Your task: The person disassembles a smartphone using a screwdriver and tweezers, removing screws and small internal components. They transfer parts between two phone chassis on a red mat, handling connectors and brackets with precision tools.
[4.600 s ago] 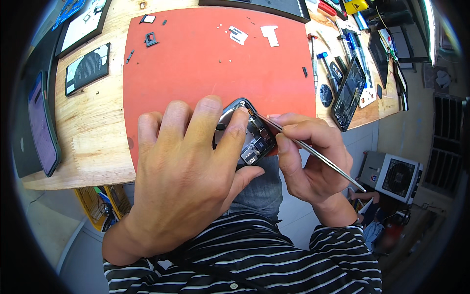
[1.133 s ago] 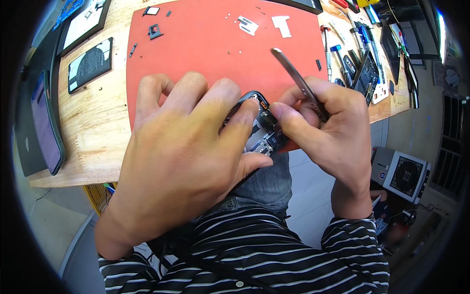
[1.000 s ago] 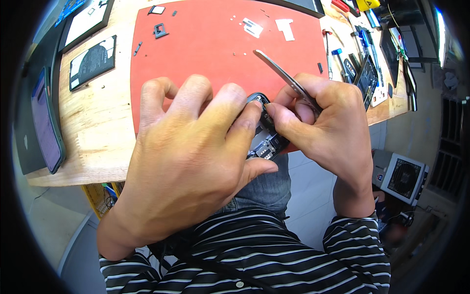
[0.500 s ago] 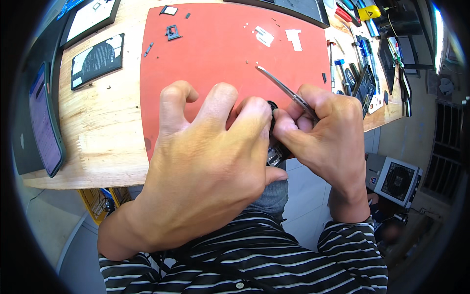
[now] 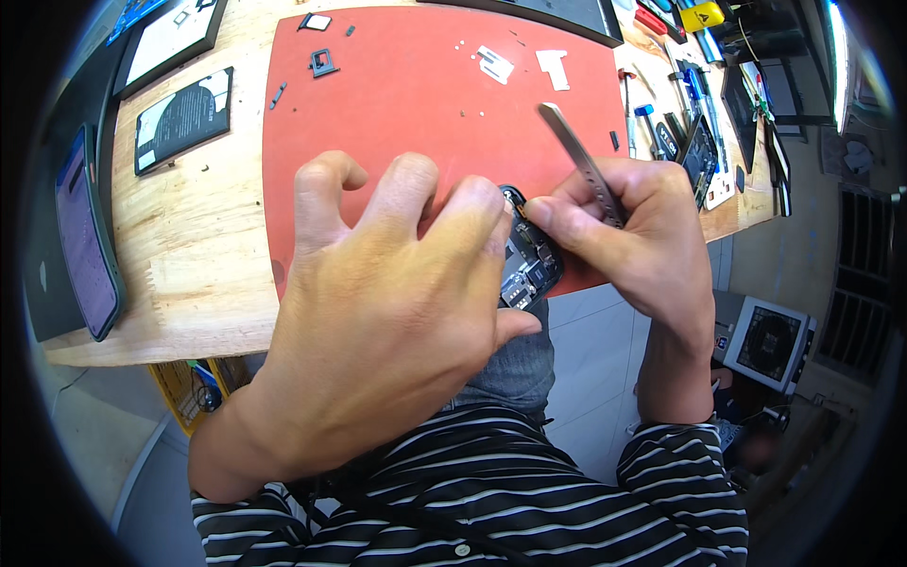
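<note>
Opened phone [image 5: 534, 257], its dark, round-cornered frame exposing black and silvery parts, sits tilted between a person's two bare hands at the near edge of a smooth red mat [image 5: 406, 113] on a pale, wood-grained desk [image 5: 203, 255]. The left hand [image 5: 392, 293], back upward, arches over the phone's left side, knuckles bent, the little finger hooked apart from the others and the thumb stretched rightward by the near end. Its grip is closed on the phone, though the fingertips are mostly hidden. To the right, the right hand [image 5: 638, 227] bends at the wrist above a steeply raised forearm; its grip clasps slim metal tweezers [image 5: 588, 168], pierced by a row of small holes and slanting far and left, while thumb and forefinger meet at the phone's right rim. Whether they pinch a small part there cannot be told. On the far part of the mat lie a flat, notched white piece [image 5: 554, 69] and a small, dark, angular frame [image 5: 323, 63]. To the left, a flat black rectangular battery [image 5: 184, 121] with whitish corners rests on bare wood. The person wears a black shirt [image 5: 463, 491] with thin white stripes.
</note>
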